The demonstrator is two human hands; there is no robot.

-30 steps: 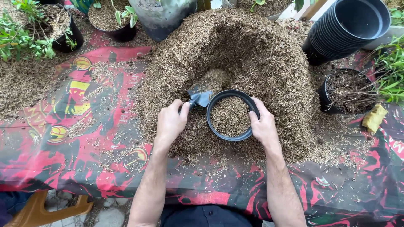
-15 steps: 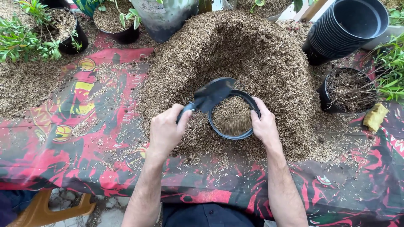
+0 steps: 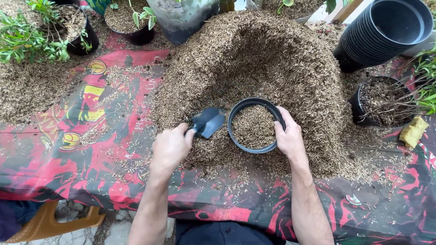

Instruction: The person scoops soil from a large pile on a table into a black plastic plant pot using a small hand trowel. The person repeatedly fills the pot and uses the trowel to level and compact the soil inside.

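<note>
The left hand (image 3: 170, 147) has its grip closed around the handle of a small black trowel (image 3: 208, 121), whose blade lies tilted just left of a black pot (image 3: 254, 124), close to the rim but not over it. The right hand (image 3: 288, 136) has its grip clamped on the pot's right rim, thumb over the edge and fingers down the outside wall, holding it upright where it sits sunk into the front of a big heap of dry brown husk (image 3: 263, 63) on the worktop (image 3: 68, 149), which is covered by a red and black patterned sheet. The pot is already filled with husk to a little below the rim. To do this scooping well, it seems best to keep the right hand pressing the pot steady in the heap so it cannot tip, to dig the blade into the loose husk right beside the pot rather than farther off, and to carry each load level and low over the rim, since this light material would likely slide off a tilted blade and scatter onto the sheet. A stack of empty black pots (image 3: 386, 31) lies on its side at the far right, another pot with soil and roots (image 3: 381, 102) stands near it, and green potted plants (image 3: 41, 31) sit at the far left.
</note>
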